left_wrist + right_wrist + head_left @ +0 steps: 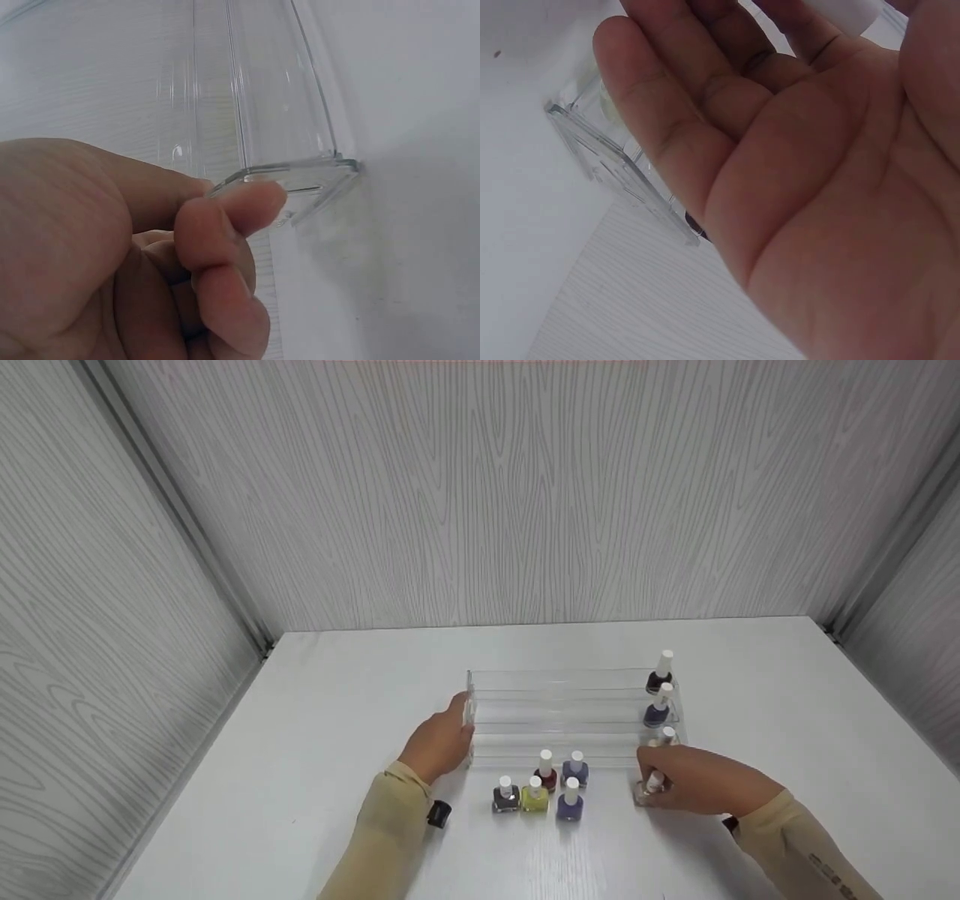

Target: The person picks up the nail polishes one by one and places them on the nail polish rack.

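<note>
A pale nail polish bottle with a white cap [649,788] is low at the near right corner of the clear acrylic rack [555,709], pinched in the curled fingers of the right hand [701,780]. The left hand [439,744] grips the rack's left end. Five nail polish bottles [535,799] stand between the hands, in front of the rack.

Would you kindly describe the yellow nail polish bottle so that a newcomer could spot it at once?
On the white table stands a clear tiered rack, with five small white-capped bottles just in front of it. Among these, the yellow bottle stands between a dark grey bottle and the nearer purple bottle, and no neighbour shares its colour.
</note>
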`<state>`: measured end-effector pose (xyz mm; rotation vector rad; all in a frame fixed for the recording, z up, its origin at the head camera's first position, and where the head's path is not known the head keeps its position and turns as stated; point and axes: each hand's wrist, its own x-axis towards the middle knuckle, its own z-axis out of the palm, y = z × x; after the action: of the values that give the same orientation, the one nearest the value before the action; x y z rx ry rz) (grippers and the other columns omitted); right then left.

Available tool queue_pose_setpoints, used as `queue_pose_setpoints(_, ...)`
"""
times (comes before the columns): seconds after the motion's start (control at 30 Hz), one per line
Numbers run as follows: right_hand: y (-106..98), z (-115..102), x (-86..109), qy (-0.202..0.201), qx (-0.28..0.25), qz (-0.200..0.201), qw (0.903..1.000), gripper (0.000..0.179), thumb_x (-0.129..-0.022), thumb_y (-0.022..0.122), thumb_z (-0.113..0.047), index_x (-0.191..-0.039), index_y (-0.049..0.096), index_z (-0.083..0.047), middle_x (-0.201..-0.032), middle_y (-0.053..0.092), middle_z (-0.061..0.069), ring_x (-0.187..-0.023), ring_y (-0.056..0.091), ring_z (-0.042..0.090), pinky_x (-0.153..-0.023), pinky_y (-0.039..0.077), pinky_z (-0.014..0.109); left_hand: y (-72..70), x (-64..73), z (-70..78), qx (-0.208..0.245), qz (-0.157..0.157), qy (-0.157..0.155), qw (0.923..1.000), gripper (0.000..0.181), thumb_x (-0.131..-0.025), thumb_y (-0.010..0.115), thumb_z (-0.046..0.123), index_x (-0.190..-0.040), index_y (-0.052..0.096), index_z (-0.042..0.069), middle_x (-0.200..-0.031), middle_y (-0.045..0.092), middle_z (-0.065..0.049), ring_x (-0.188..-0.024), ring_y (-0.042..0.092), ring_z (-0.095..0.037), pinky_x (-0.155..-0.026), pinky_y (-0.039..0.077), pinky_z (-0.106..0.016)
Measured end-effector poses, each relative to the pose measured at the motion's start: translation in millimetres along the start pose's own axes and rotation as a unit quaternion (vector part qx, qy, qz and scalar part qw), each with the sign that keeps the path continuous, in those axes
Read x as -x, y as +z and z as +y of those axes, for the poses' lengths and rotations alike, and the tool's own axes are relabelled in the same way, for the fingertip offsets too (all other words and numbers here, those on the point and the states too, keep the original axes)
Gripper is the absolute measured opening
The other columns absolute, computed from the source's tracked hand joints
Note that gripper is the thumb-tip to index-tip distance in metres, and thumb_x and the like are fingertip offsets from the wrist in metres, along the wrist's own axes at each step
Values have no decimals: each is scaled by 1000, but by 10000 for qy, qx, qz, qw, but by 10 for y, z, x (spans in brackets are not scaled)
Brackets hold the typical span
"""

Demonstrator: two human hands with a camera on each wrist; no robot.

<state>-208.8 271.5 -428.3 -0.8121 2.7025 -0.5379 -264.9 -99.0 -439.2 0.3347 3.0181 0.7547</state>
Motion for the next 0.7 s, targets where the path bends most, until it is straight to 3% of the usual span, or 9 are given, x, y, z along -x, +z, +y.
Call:
queue_pose_setpoints(0.33,22,0,-10,146,-67,-76,9998,25,-90,80,-21,-93,55,-20,-95,67,-7,-82,57,8,-72,49,34,27,-17,-22,25,25,101,9999,56,-108,54,19,-158,36,3,-127,69,-25,-115,68,-40,-97,52,-54)
queue_pose_setpoints(0.7,12,-10,-38,240,87,-22,9997,27,-90,81,-23,-93,55,-19,-87,62,-9,-77,53,9,-69,47,34,47,-30,-16,-7,113,149,9998,54,-108,52,20,-158,37,3,-127,69,-24,-116,68,-40,-98,52,-55)
